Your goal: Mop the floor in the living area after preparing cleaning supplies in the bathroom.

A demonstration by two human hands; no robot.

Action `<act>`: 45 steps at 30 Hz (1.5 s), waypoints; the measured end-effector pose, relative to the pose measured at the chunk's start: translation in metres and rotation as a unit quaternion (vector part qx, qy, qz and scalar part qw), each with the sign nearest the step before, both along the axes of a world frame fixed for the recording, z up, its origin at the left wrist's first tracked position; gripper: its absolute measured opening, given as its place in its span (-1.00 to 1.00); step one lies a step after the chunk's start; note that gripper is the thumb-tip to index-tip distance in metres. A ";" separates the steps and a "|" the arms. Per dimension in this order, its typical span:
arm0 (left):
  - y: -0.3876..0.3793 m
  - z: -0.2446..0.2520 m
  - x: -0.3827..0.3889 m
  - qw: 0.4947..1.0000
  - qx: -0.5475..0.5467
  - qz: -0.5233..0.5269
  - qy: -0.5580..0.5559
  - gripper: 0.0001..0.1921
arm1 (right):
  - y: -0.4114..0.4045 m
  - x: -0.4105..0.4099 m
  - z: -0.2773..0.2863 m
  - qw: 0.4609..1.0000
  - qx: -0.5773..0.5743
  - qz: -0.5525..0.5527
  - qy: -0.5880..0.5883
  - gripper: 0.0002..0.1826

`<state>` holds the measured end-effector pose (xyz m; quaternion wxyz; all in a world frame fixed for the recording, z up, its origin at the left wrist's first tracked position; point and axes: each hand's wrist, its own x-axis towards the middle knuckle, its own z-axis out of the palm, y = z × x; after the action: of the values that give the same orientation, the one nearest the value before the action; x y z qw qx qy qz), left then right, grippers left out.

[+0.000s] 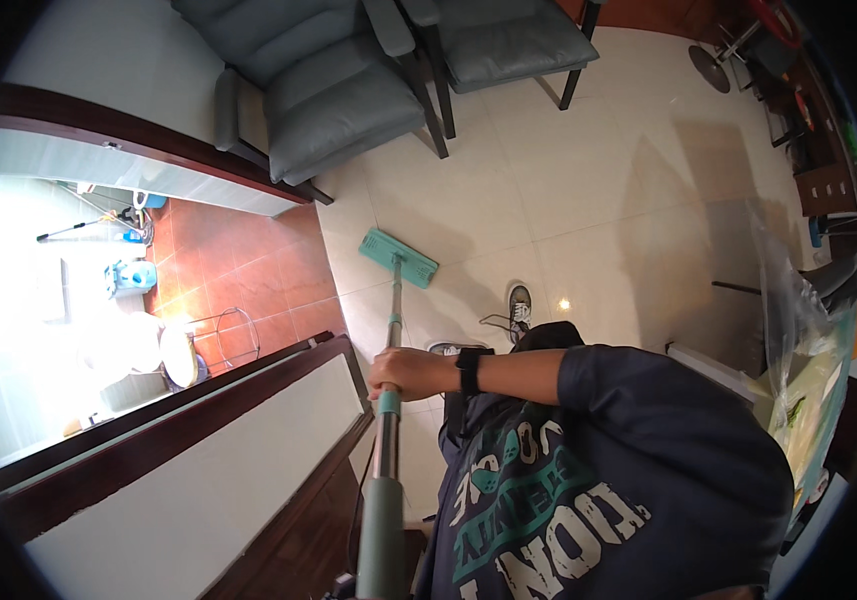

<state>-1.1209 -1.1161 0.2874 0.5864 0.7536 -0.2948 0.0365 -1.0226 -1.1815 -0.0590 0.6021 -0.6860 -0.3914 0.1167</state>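
My right hand point(407, 373) is wrapped around the metal pole of a flat mop point(396, 319), just above a teal collar. A dark band circles that wrist. Down on the cream floor tiles, the teal rectangular mop head point(399, 258) lies flat, left of my shoes point(520, 306). Towards the bottom edge the pole thickens into a grey-green grip sleeve point(381, 525). My left hand is out of view, and the top end of the mop handle is cut off by the frame.
Two grey padded armchairs point(346, 112) stand ahead. At left, a doorway with a dark wood frame point(150, 161) opens onto red bathroom tiles point(248, 247), with a toilet point(179, 356) and a wire stand point(237, 337). Clear plastic sheeting point(781, 300) hangs at right, near a dark cabinet point(822, 191).
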 end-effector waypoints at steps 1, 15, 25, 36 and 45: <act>-0.005 -0.002 -0.003 1.000 -0.009 -0.004 -0.017 -0.57 | -0.013 -0.003 0.003 0.999 -0.033 -0.005 -0.015 -0.68; -0.071 -0.179 0.059 0.959 -0.172 -0.061 0.215 -0.74 | -0.292 -0.011 -0.088 0.918 -0.289 -0.271 0.019 -0.81; -0.006 -0.095 0.038 0.979 -0.164 -0.002 0.120 -0.63 | -0.173 0.011 -0.058 0.973 -0.168 -0.157 -0.017 -0.94; 0.020 -0.031 -0.044 0.968 0.004 0.246 -0.049 -0.93 | 0.022 0.027 -0.024 0.985 -0.049 0.149 -0.073 -0.92; 0.003 -0.025 -0.093 0.917 0.026 0.384 -0.108 -0.76 | 0.053 -0.016 0.002 0.929 -0.082 0.361 -0.005 -0.91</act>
<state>-1.2140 -1.1126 0.2624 0.4723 0.8152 -0.0452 0.3323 -1.0382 -1.1286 -0.0568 0.4595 -0.5458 -0.6045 0.3543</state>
